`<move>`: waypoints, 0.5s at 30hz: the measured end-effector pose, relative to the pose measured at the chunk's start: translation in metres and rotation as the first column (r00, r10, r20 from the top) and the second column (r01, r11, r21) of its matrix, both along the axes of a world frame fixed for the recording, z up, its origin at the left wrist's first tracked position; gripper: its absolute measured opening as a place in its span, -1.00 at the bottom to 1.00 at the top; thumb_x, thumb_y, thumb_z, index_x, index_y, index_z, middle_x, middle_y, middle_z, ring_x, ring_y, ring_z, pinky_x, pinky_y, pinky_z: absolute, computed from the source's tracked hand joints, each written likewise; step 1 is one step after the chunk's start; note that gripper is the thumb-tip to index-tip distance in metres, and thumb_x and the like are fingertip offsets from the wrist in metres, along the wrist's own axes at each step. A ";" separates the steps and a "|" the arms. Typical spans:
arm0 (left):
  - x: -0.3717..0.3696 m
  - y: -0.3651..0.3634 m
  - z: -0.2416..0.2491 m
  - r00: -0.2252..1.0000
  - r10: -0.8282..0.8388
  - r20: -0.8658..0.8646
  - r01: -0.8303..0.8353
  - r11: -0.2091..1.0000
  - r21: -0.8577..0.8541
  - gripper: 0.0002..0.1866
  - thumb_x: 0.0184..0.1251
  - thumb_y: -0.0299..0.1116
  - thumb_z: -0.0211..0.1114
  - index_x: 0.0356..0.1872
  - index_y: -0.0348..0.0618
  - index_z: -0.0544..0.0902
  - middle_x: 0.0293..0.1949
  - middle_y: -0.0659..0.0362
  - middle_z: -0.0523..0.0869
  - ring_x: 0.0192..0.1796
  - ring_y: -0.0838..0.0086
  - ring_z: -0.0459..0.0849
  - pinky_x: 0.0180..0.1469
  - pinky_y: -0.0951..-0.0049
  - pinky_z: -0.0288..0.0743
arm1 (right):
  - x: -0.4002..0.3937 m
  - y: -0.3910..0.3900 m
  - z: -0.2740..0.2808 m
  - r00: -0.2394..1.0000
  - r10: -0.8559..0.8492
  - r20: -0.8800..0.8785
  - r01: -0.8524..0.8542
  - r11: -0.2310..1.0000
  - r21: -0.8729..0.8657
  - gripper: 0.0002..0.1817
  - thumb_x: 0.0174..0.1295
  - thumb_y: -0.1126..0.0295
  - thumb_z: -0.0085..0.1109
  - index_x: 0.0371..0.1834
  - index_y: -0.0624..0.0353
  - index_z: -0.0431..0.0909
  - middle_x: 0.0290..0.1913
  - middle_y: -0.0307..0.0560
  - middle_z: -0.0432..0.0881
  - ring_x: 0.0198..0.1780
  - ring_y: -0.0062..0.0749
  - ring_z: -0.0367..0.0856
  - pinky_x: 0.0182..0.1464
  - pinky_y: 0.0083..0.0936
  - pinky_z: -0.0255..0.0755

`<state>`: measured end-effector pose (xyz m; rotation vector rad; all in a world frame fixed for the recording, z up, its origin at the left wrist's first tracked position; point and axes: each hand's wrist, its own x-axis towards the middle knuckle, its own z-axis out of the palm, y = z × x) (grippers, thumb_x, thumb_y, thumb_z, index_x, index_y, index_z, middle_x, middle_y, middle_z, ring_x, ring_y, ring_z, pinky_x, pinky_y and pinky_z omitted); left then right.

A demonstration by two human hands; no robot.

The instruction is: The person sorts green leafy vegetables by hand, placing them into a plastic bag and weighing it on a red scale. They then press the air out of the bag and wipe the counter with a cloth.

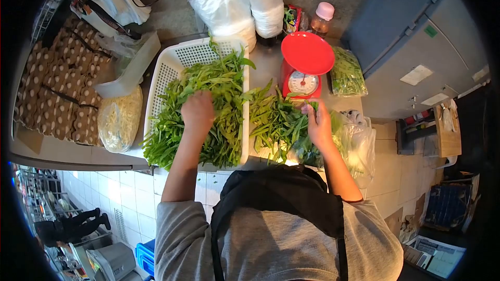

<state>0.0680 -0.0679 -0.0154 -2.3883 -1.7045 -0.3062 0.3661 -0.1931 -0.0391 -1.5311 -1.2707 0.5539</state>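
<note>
My left hand (198, 110) is over the heap of long green leaves (224, 83) that fills a white perforated basket (152, 93). Its fingers are bent down toward the leaves and blurred, so I cannot make out whether they hold any. My right hand (319, 119) is closed on some green leaves beside the basket, at the right end of a looser pile of leafy stems (268, 125) lying on the steel counter. Just beyond that hand stands a red dial scale (307, 54) with a round red pan.
Bagged greens (348, 73) lie right of the scale, and a clear plastic bag (359, 145) near my right arm. White bags (224, 8) and a pink-capped bottle (323, 18) stand behind. Left are brown egg trays (57, 83) and bagged sprouts (120, 119). A person (67, 226) is at far left.
</note>
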 end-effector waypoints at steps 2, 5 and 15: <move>0.003 0.003 0.017 0.999 0.014 0.047 -0.019 0.994 0.104 -0.84 0.27 -0.35 0.17 -0.22 -0.19 0.48 -0.25 0.03 0.62 -0.29 0.15 0.65 -0.20 0.20 0.53 | 0.000 -0.002 0.005 1.000 -0.004 0.023 0.005 1.000 -0.018 -0.86 0.41 0.46 -0.07 -0.04 0.24 0.35 -0.35 -0.09 0.58 -0.25 -0.50 0.55 -0.10 -0.56 0.41; 0.007 0.004 0.038 0.982 0.001 0.188 -0.033 0.986 0.165 -0.84 0.33 -0.35 0.11 -0.19 -0.20 0.40 -0.24 0.00 0.64 -0.35 0.12 0.65 -0.26 0.19 0.52 | 0.000 0.001 0.002 1.000 0.012 0.014 -0.012 1.000 -0.010 -0.85 0.41 0.45 -0.07 -0.05 0.25 0.35 -0.35 -0.10 0.57 -0.25 -0.51 0.54 -0.09 -0.57 0.41; -0.016 -0.001 0.024 0.951 0.027 0.307 0.069 0.951 -0.300 -0.55 0.09 -0.27 0.37 -0.06 -0.20 0.39 -0.41 0.01 0.66 -0.28 0.12 0.67 -0.27 0.18 0.53 | 0.001 0.000 0.000 1.000 0.004 -0.006 -0.005 1.000 -0.009 -0.83 0.41 0.42 -0.06 -0.04 0.26 0.35 -0.37 -0.12 0.57 -0.25 -0.53 0.54 -0.09 -0.57 0.42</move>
